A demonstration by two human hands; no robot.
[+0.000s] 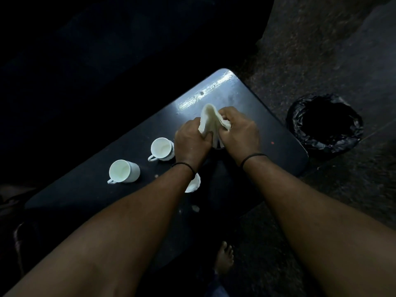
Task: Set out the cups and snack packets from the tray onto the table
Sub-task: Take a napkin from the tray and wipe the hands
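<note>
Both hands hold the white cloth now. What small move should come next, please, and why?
Probably lower the white cloth aside on the dark table. Both the left hand and right hand grip it, so neither is free.

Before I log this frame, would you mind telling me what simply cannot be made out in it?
Head view only:
- A third white ribbed cup: mostly covered by the left forearm.
- A dark object under the pale crumpled cloth: hidden by the left hand and right hand, so I cannot name it.
- Tray and snack packets: none discernible on the dark table.
- The black-lined bin: its contents are lost in shadow.
</note>
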